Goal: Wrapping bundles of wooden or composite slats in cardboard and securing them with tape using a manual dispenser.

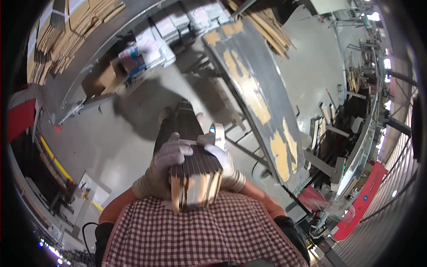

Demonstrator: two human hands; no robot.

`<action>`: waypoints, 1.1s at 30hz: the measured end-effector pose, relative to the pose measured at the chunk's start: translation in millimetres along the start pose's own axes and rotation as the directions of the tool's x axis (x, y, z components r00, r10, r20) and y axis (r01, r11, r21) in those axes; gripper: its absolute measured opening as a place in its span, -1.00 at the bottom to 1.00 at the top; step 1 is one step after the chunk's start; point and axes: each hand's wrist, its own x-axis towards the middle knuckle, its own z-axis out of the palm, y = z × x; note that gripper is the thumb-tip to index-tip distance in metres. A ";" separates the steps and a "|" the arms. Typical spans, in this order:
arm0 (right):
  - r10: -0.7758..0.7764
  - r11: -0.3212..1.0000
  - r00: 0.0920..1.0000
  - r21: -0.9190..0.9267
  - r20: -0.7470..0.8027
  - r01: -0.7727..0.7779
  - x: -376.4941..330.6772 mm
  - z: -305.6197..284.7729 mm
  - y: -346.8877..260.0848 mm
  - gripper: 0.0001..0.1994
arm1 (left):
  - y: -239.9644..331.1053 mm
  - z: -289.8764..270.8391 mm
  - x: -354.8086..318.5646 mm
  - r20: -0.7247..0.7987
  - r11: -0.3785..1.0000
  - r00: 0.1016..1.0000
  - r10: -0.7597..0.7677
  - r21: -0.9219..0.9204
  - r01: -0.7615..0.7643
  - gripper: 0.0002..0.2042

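Observation:
A long bundle of dark boards [195, 161] with pale wood ends runs away from my body, its near end against my checked apron. Grey-gloved, my left hand [172, 151] lies over the bundle's left side, fingers curled on its top. On the other side my right hand [215, 152], gloved too, has its fingers bent over the top edge. A roll of tape [218, 133] stands upright at the right hand's fingers, apparently gripped by them. Between the hands a light strip [189, 142] crosses the boards. Parts of both hands' fingers are hidden.
To the right stands a long table [262, 95] with a worn, dark-and-tan top. Stacked boards [80, 26] lie at the upper left, near an opened cardboard box [106, 80]. White packages [164, 33] sit at the back. Loose wooden strips [269, 31] lie beyond the table.

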 end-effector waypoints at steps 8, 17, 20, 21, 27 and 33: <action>-0.139 0.985 0.990 -0.102 0.027 0.141 -1.2 7.4 8.8 -0.02 | 2.6 2.8 -21.0 -0.029 0.999 0.999 -0.039 0.005 0.039 -0.13; -0.107 0.831 0.991 0.540 -0.076 0.132 48.4 -63.3 -81.7 0.00 | 3.6 55.4 3.7 -0.291 0.939 0.946 -0.146 0.262 0.225 -0.29; -0.251 0.883 0.851 0.251 -0.461 0.397 -46.9 -205.9 -147.6 -0.08 | 13.4 103.9 43.8 0.494 0.887 0.760 -0.422 0.051 0.459 -0.28; -0.321 0.885 0.741 0.092 -0.590 0.456 -86.6 -251.1 -168.3 -0.10 | -22.9 129.8 32.5 0.599 0.863 0.709 -0.373 -0.057 0.502 -0.19; -0.544 0.735 -0.252 -0.599 -0.801 0.318 -292.9 -380.1 -196.8 -0.17 | -57.7 223.8 87.9 0.368 0.855 0.909 -0.196 -0.391 0.342 -0.33; -0.337 0.563 0.117 -0.101 -0.934 0.820 -163.3 -234.6 -117.1 -0.10 | -8.3 175.2 164.9 0.057 0.838 0.978 -0.202 -0.507 0.202 -0.06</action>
